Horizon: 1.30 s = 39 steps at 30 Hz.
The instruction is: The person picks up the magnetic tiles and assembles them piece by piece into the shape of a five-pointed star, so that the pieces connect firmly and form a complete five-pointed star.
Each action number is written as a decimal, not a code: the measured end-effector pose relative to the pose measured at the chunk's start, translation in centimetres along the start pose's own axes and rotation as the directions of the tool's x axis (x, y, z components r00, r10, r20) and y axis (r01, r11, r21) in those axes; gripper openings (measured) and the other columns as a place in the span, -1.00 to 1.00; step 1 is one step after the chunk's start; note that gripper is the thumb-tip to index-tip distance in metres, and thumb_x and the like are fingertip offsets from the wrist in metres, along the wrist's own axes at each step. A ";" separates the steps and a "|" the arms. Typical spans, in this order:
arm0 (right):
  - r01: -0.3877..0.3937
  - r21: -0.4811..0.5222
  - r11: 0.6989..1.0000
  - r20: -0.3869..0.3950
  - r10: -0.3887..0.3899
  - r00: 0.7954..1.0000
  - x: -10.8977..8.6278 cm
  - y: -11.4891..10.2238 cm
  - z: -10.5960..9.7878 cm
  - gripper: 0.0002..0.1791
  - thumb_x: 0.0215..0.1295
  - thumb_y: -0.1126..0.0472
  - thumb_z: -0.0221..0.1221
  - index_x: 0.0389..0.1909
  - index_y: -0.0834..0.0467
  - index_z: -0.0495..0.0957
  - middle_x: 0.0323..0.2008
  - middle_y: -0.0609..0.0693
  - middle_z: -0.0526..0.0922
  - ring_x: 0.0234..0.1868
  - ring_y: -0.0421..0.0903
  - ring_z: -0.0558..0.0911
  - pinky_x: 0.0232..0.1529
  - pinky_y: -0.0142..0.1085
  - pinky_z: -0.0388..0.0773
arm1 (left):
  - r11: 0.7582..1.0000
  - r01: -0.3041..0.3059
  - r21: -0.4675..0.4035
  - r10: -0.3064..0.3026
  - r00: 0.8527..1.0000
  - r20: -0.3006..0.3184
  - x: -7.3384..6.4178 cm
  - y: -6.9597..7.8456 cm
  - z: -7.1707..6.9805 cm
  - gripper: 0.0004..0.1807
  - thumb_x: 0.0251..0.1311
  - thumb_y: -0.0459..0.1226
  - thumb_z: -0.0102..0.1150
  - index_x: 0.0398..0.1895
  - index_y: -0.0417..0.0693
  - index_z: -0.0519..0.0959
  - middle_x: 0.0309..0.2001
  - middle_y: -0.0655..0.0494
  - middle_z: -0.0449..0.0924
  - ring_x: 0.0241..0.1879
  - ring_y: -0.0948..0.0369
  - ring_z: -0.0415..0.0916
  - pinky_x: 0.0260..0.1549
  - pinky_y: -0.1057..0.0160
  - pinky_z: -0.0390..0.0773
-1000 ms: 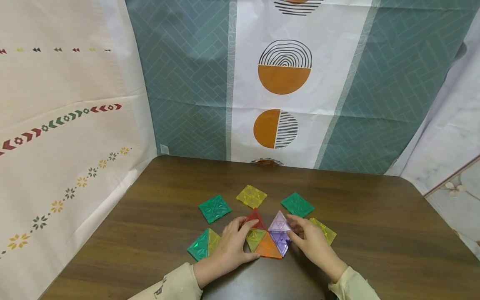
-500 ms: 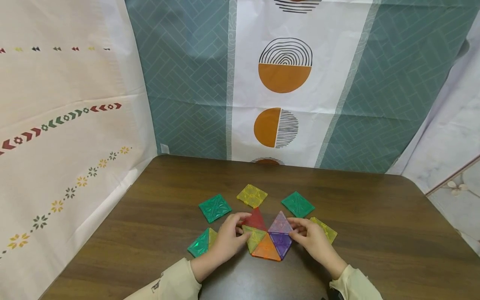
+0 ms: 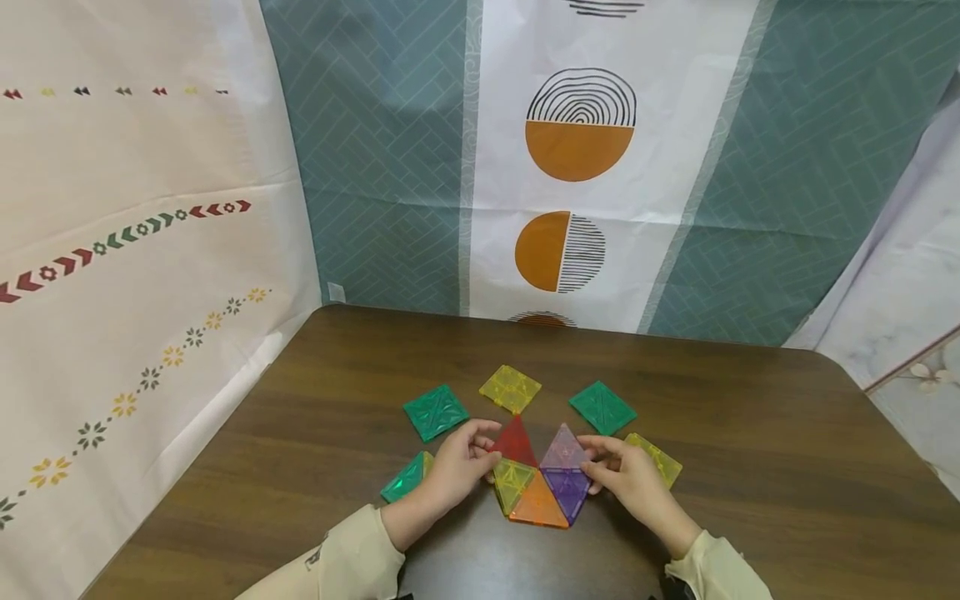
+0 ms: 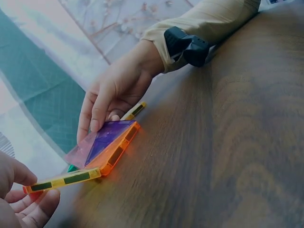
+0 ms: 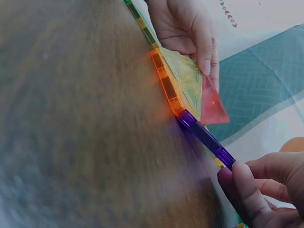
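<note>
1. Broadly, a patterned cloth (image 3: pixel 491 167) hangs at 12 o'clock, and a pale cloth (image 3: pixel 150 258) at 10 o'clock.
2. Before them spreads the dark wooden bench (image 3: pixel 720 400), with every tile near its middle.
3. At the centre, a five-piece tile fan (image 3: pixel 537 485) lies between the hands, its gap facing 12 o'clock. It is not flat: the wrist views show its sides rising from the orange part. I cannot tell whether that part touches the bench.
4. The hands are apart, each pinching the fan. The left hand (image 3: pixel 453 468), at the fan's 9 o'clock, has thumb and fingers on the outer edge of the red and yellow pieces. The right hand (image 3: pixel 633 477), at 3 o'clock, grips the outer edge by the purple and pink ones.
5. Around the fan lie squares: one green square (image 3: pixel 437 412) at 10 o'clock, a yellow square (image 3: pixel 510 388) just beyond the red tip at 11, another green (image 3: pixel 602 407) between 1 and 2. Close behind each hand, partly covered by it, lie a green-and-yellow tile (image 3: pixel 405 478) at 9 o'clock and a second yellow (image 3: pixel 660 458) at 3.
6. Clockwise from 11 o'clock, past the gap, the fan's triangles run red (image 3: pixel 516 443), pink (image 3: pixel 564 448), purple (image 3: pixel 567 492), orange (image 3: pixel 538 504), yellow (image 3: pixel 513 479).
</note>
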State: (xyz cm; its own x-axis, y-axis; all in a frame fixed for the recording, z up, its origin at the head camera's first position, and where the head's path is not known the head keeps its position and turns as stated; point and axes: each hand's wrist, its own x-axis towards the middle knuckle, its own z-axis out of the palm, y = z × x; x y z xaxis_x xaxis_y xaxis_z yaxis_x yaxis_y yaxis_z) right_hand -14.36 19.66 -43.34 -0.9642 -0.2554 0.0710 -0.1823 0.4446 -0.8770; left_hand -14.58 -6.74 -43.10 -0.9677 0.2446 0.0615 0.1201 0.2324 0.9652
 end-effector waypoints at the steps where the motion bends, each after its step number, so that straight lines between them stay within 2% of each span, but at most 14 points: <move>1: 0.004 0.000 1.000 0.000 -0.004 1.000 0.0 0.0 0.0 -0.58 0.27 0.32 0.20 0.13 0.41 0.48 -0.27 0.14 0.60 -0.57 -0.29 0.55 -0.55 -0.38 0.55 | 1.000 0.007 -0.017 -0.007 1.000 0.007 0.0 0.0 0.0 -0.62 0.26 -0.44 0.13 0.13 -0.35 0.42 -0.28 -0.13 0.51 -0.53 0.24 0.48 -0.53 0.34 0.59; 6: 0.017 -0.003 1.000 0.006 -0.017 1.000 0.1 0.1 -0.3 -0.62 0.30 0.28 0.19 0.06 0.42 0.53 -0.34 0.14 0.62 -0.55 -0.31 0.57 -0.54 -0.39 0.54 | 0.997 0.026 -0.068 -0.025 1.000 0.016 0.0 0.0 0.0 -0.68 0.30 -0.42 0.08 0.06 -0.45 0.45 -0.31 -0.19 0.54 -0.66 0.14 0.50 -0.58 0.26 0.62; 14: 0.047 0.083 0.995 0.044 -0.051 0.998 0.1 0.3 -0.6 -0.60 0.33 0.31 0.15 0.08 0.51 0.47 -0.29 0.25 0.60 -0.51 -0.30 0.60 -0.43 -0.35 0.64 | 0.998 -0.030 -0.059 0.027 0.998 -0.050 0.1 0.0 0.2 -0.75 0.29 -0.39 0.11 -0.01 -0.36 0.51 -0.28 -0.22 0.57 -0.57 0.19 0.47 -0.55 0.25 0.62; 20: -0.037 0.210 0.977 0.037 0.030 0.999 0.1 0.1 -0.8 -0.51 0.35 0.35 0.10 0.21 0.54 0.32 -0.25 0.18 0.54 -0.46 -0.26 0.61 -0.37 -0.36 0.65 | 0.995 -0.070 -0.071 0.066 0.996 -0.060 0.0 0.0 0.1 -0.70 0.31 -0.42 0.08 0.07 -0.38 0.48 -0.25 -0.27 0.56 -0.52 0.16 0.50 -0.50 0.22 0.64; 24: -0.074 0.243 0.967 0.038 0.067 0.997 -0.1 -0.2 -0.9 -0.50 0.37 0.34 0.08 0.25 0.52 0.29 -0.23 0.14 0.51 -0.47 -0.24 0.61 -0.32 -0.38 0.65 | 0.995 -0.076 -0.067 0.071 0.995 -0.066 -0.1 -0.1 0.1 -0.68 0.32 -0.41 0.06 0.10 -0.37 0.50 -0.22 -0.28 0.57 -0.51 0.14 0.53 -0.46 0.23 0.65; 30: -0.120 0.295 0.948 0.039 0.113 0.993 -0.2 -0.3 -0.8 -0.49 0.39 0.33 0.05 0.28 0.50 0.27 -0.22 0.02 0.50 -0.46 -0.26 0.57 -0.28 -0.43 0.61 | 0.990 -0.063 -0.126 0.056 0.997 -0.057 0.0 -0.3 0.0 -0.65 0.32 -0.42 0.05 0.13 -0.42 0.48 -0.16 -0.35 0.58 -0.46 0.26 0.54 -0.43 0.26 0.66; 33: -0.139 0.311 0.940 0.036 0.134 0.990 -0.2 -0.2 -0.7 -0.49 0.40 0.32 0.05 0.28 0.49 0.27 -0.18 -0.02 0.52 -0.46 -0.27 0.55 -0.29 -0.45 0.59 | 0.985 -0.037 -0.167 0.029 0.998 -0.052 0.0 -0.3 0.1 -0.64 0.33 -0.42 0.04 0.15 -0.41 0.47 -0.13 -0.37 0.58 -0.43 0.32 0.52 -0.41 0.31 0.66; 39: -0.160 0.334 0.929 0.030 0.159 0.987 -0.2 -0.3 -0.7 -0.49 0.40 0.29 0.06 0.29 0.46 0.29 -0.04 -0.02 0.53 -0.45 -0.29 0.51 -0.29 -0.47 0.53 | 0.976 0.005 -0.216 -0.017 0.998 -0.053 0.1 -0.3 0.2 -0.61 0.33 -0.39 0.04 0.20 -0.32 0.47 -0.05 -0.32 0.54 -0.40 0.32 0.48 -0.41 0.37 0.62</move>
State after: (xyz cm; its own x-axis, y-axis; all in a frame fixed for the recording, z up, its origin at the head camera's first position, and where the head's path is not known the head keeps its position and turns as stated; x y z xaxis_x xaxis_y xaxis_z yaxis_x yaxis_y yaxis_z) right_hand -14.29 20.16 -42.80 -0.9748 -0.2068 -0.0835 0.0489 0.1669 -0.9848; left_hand -14.68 -6.58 -43.46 -0.9799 0.1906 0.0586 0.0645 0.0246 0.9976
